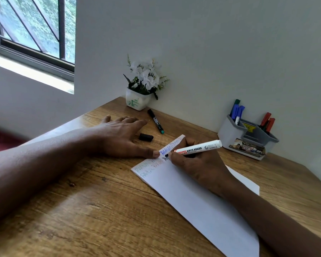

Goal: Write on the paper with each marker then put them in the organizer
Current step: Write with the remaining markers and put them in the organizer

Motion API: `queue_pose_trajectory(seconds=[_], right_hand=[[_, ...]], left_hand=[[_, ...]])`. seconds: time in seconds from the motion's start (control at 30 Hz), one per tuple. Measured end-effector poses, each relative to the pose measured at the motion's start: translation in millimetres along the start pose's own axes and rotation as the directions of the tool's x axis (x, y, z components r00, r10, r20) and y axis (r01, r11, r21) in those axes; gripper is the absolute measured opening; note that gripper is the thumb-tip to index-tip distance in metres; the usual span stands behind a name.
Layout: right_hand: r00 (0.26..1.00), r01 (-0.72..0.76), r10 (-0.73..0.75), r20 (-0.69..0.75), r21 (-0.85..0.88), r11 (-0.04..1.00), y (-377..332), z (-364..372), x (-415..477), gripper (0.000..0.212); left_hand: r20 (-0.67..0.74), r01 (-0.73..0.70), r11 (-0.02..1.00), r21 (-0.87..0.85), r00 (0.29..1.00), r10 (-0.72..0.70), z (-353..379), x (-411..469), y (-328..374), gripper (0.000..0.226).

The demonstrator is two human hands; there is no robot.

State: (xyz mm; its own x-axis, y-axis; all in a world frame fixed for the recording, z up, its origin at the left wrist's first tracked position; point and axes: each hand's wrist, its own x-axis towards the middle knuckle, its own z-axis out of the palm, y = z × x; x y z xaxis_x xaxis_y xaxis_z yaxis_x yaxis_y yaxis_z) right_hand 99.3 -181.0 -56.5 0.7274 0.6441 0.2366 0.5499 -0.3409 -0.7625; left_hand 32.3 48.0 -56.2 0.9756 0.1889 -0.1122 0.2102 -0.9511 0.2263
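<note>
The right hand (pixel 198 165) grips a white whiteboard marker (pixel 198 147), its dark tip touching the paper (pixel 202 210) among coloured writing at the sheet's ten o'clock corner. The left hand (pixel 119 134) lies flat with fingers spread, its thumb pressing that corner's edge. A black cap (pixel 146 137) lies just beside the left fingers with a black marker (pixel 155 121) at its twelve o'clock, and the grey organizer (pixel 230 134), at two o'clock of the paper, holds blue markers (pixel 236 112) and red markers (pixel 267 121).

Uncapped white marker (pixel 198 147) tip touches scribbled paper (pixel 202 210); grey organizer (pixel 230 134), seemingly part-filled, beyond.
</note>
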Motion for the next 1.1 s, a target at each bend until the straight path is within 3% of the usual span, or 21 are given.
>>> queue_pose_trajectory(seconds=[0.3,0.47,0.6,0.8,1.1], right_hand=[[0.997,-0.072,0.072,-0.023,0.018,0.997,1.7,1.0,1.2,0.014],[0.987,-0.129,0.139,-0.080,0.122,0.984,4.1,0.5,2.6,0.015],[0.989,-0.130,0.135,-0.061,0.081,0.988,4.7,1.0,2.3,0.022],[0.998,-0.054,0.055,-0.042,0.034,0.998,2.6,1.2,2.1,0.015],[0.988,-0.110,0.117,-0.101,0.077,0.991,7.6,2.1,4.4,0.013]], left_hand=[[0.004,0.009,1.000,-0.012,1.000,-0.009,-1.3,-1.7,1.9,0.123],[0.007,0.015,1.000,-0.020,1.000,-0.015,-1.6,-1.7,3.1,0.122],[-0.010,-0.005,1.000,-0.022,1.000,0.005,1.2,2.1,-2.1,0.124],[-0.003,-0.010,1.000,-0.027,1.000,0.009,1.8,4.3,-3.5,0.132],[0.004,-0.011,1.000,-0.028,1.000,0.011,2.0,5.8,-5.0,0.132]])
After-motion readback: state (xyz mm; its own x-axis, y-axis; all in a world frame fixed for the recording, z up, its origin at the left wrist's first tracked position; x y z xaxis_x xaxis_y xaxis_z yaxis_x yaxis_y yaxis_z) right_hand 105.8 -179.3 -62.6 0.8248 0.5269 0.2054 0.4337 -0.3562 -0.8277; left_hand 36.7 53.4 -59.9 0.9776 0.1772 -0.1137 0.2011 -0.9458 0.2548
